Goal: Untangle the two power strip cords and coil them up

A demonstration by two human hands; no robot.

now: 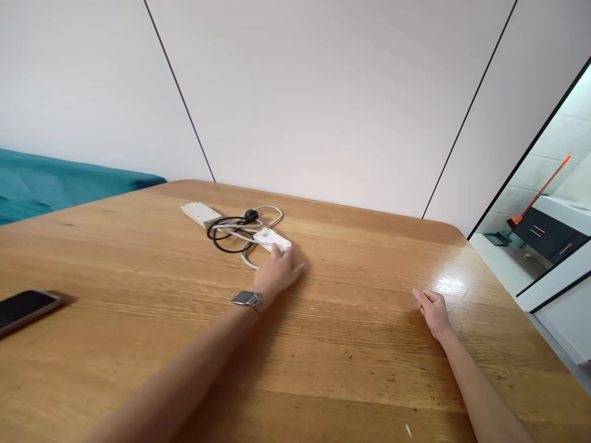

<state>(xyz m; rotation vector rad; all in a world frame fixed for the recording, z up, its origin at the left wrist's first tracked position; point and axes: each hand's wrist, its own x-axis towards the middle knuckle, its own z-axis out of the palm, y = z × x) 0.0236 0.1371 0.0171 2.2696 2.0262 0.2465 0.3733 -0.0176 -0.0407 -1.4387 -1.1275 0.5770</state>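
Touching white device [268, 235]: left hand [276, 271], arm [203, 354] outstretched; right hand [434, 312] curled.

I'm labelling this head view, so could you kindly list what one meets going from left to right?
Smartphone, cream power strip, left hand touching white power strip, right hand, orange broom.

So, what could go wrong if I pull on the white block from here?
The tangled cables might snag, perhaps dragging the cream block or the black plug along. Also, the left hand seems to have its fingers only at one end of the white block, so it could swivel or slip.
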